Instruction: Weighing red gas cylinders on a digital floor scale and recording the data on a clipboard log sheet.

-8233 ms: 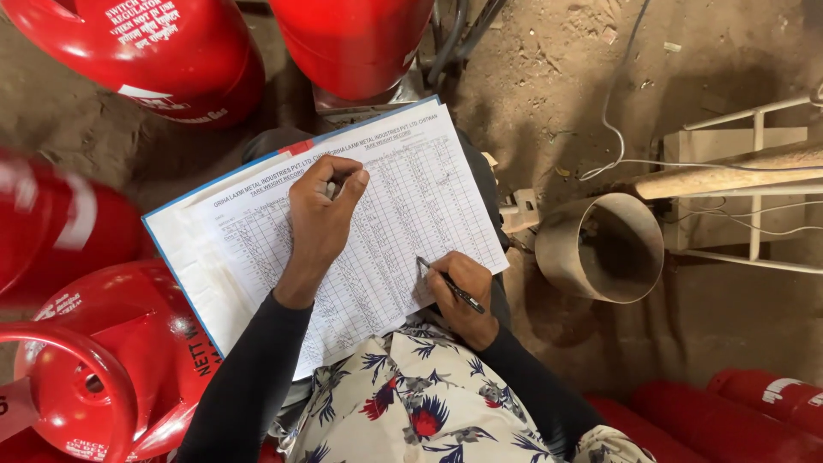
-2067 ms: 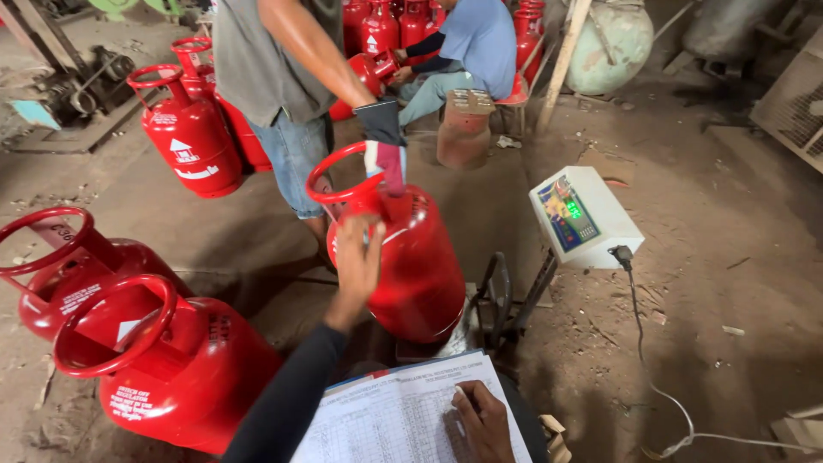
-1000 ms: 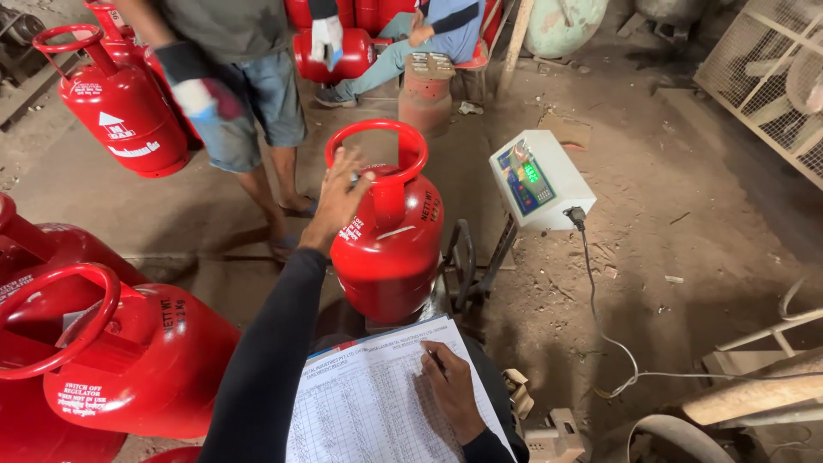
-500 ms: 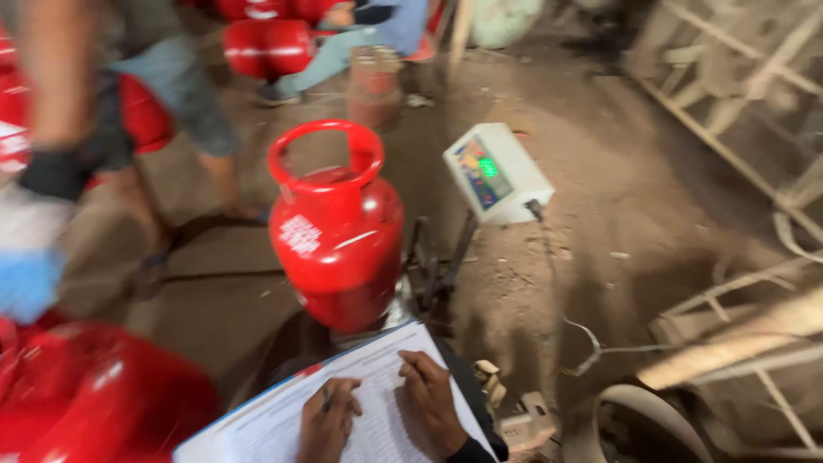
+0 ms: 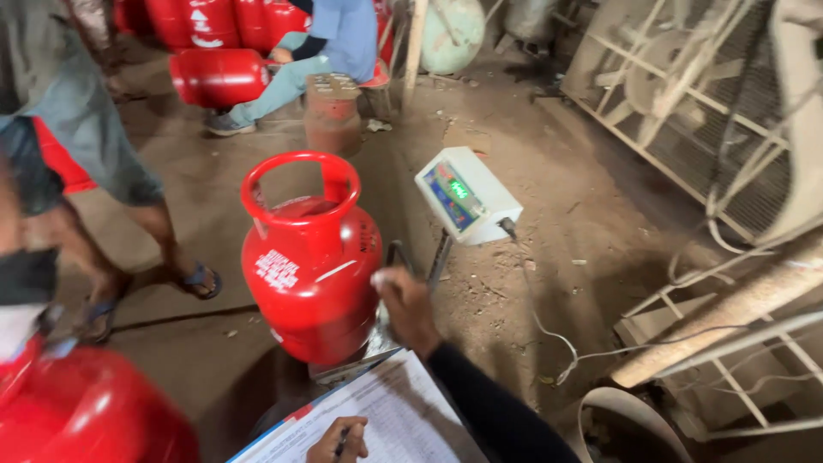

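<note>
A red gas cylinder (image 5: 313, 274) with a ring handle stands upright on a low platform in front of me. My right hand (image 5: 407, 304), in a dark sleeve, reaches in from the lower right. Its curled fingers are at the cylinder's right side, with something pale at the fingertips. My left hand (image 5: 339, 439) rests on a printed table sheet (image 5: 403, 420) at the bottom edge, holding a pen. A white scale display box (image 5: 467, 195) with a lit green readout sits on a stand just right of the cylinder.
Another red cylinder (image 5: 86, 411) fills the lower left corner. A person in sandals (image 5: 77, 163) stands at left. A seated person (image 5: 326, 43) handles a lying cylinder (image 5: 219, 77) at the back. Metal frames (image 5: 686, 111), a pipe (image 5: 729, 309) and a cable (image 5: 549, 326) crowd the right.
The view has tilted up and to the right. My right hand left the sheet and reached up to the cylinder's side. My left hand stays on the sheet.
</note>
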